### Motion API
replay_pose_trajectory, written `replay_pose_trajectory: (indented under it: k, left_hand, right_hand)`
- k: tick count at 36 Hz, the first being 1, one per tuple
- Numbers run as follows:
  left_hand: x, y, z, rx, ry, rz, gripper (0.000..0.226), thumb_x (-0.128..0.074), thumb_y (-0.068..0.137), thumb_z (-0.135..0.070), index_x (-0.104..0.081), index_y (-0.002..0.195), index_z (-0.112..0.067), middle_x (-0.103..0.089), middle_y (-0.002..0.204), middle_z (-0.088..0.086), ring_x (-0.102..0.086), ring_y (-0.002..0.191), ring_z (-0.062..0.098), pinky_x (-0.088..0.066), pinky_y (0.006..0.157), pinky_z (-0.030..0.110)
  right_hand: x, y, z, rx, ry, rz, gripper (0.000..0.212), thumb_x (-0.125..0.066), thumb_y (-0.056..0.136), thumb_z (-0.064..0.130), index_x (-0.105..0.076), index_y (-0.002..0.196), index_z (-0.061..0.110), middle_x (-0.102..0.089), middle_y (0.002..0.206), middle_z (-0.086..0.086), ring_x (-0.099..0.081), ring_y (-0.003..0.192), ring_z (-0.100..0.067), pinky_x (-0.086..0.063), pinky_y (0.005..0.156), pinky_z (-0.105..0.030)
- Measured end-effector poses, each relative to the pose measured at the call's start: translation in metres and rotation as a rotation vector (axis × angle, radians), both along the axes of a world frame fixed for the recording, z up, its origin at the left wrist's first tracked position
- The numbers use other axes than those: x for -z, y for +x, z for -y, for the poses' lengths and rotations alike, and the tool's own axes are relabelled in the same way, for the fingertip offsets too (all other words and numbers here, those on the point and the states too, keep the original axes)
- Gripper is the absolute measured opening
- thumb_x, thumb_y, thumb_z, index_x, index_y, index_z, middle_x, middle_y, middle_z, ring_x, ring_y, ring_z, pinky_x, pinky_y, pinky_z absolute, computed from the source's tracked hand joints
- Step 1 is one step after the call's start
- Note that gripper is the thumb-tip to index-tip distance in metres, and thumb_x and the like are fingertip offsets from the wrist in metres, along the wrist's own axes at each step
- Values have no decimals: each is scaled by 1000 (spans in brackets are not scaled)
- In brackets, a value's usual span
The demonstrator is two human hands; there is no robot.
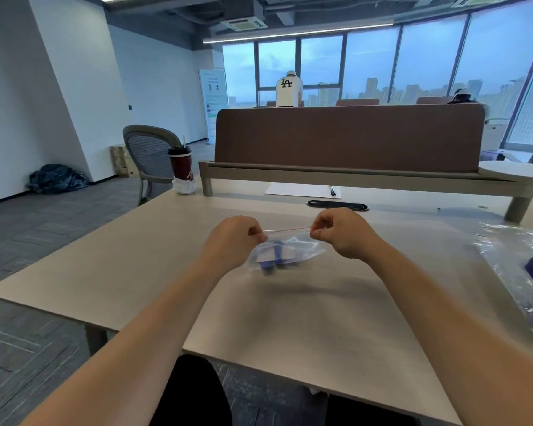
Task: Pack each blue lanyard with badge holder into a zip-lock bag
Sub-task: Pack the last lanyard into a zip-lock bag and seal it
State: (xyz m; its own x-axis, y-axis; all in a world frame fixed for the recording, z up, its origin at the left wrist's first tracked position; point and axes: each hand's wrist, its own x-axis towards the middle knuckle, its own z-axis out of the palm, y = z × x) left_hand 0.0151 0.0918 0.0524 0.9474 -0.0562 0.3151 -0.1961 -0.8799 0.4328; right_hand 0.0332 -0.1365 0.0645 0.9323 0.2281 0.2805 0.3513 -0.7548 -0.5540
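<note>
Head cam showed the worktop, both hands up above its middle. Left hand and right hand pinched opposite ends of the zip-lock bag seal, blue lanyard inside. Looked like sealing time; next, press the strip shut.

Office: desk partition, mesh chair, skyline windows

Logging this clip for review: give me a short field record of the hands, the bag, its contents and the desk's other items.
zip-lock bag: held just above the desk
left hand: pinches the bag's top left corner
right hand: pinches the bag's top right corner
blue lanyard: inside the bag
bag pile: desk's right edge
cup: desk's far left corner
</note>
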Motion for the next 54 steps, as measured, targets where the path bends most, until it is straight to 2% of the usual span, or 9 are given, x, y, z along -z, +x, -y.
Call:
replay_pose_trajectory:
  k: [7, 14, 20, 31, 36, 39, 46, 50, 54]
  left_hand:
    - [9, -15, -33, -63, -23, 9, 10, -64, 96, -21, -72, 91, -19, -66, 88, -3, -58, 81, 15, -40, 73, 26]
    - [1, -17, -31, -11, -268, 106, 20, -58, 98, -17, -67, 80, -19, -61, 77, -9, -55, 75, 10, -36, 66, 19]
    - [-2, -12, -18, -33, -475, 135, 14, -56, 100, -19, -67, 92, -17, -64, 79, -3, -58, 70, 10, -39, 58, 14]
    - [-7, 18, -19, -42, -413, 96, 10, -60, 97, -15, -65, 90, -20, -63, 80, -6, -58, 75, 11, -43, 63, 15]
    - [-15, 29, -7, 105, -429, 68, 16, -47, 102, -8, -54, 94, -20, -70, 82, 0, -65, 66, 22, -55, 55, 27]
    - [-29, 32, 9, 196, -424, 109, 7, -49, 103, -17, -52, 98, -22, -70, 79, 0, -68, 66, 22, -62, 63, 35]
    - [-69, 24, 73, 316, -570, 197, 15, -49, 103, -24, -61, 100, -14, -71, 77, 0, -70, 64, 12, -61, 67, 26]
    - [-100, 11, 121, 458, -623, 151, 17, -53, 102, -18, -64, 90, -12, -73, 72, 0, -67, 57, 13, -55, 56, 20]
    - [-124, 3, 174, 492, -622, 212, 18, -54, 100, -22, -63, 85, -17, -73, 68, -6, -58, 53, 11, -53, 58, 32]
  right_hand:
    - [-4, -12, 4, 64, 66, 24, 3, -69, 91, 18, -68, 88, 18, -62, 81, 10, -56, 74, -5, -43, 74, -25]
    - [-10, -15, 2, 172, 109, 95, 6, -68, 90, 22, -70, 88, 17, -67, 86, 1, -60, 80, -16, -49, 77, -31]
    - [-11, -9, 0, 225, 180, 117, 3, -65, 92, 17, -66, 90, 15, -71, 80, -1, -61, 62, -13, -44, 58, -24]
    - [-16, 4, 6, 249, 317, 68, 9, -57, 97, 12, -59, 88, 12, -73, 83, -5, -68, 57, -20, -50, 56, -28]
    - [-23, -3, 12, 280, 375, 100, 9, -46, 103, 17, -53, 98, 16, -72, 84, -6, -71, 64, -21, -61, 66, -37]
    - [-31, -12, 26, 344, 374, 172, 9, -46, 104, 20, -52, 96, 20, -73, 81, -2, -71, 64, -16, -62, 70, -37]
    - [-69, -45, 73, 470, 442, 308, 10, -55, 99, 12, -48, 105, 16, -72, 79, -2, -70, 62, -13, -59, 60, -31]
    - [-102, -70, 117, 583, 421, 415, 12, -66, 92, 18, -55, 96, 15, -73, 75, 1, -68, 58, -10, -56, 59, -29]
    - [-131, -96, 174, 669, 370, 489, 13, -68, 88, 19, -58, 81, 23, -71, 68, 8, -70, 70, -10, -55, 72, -34]
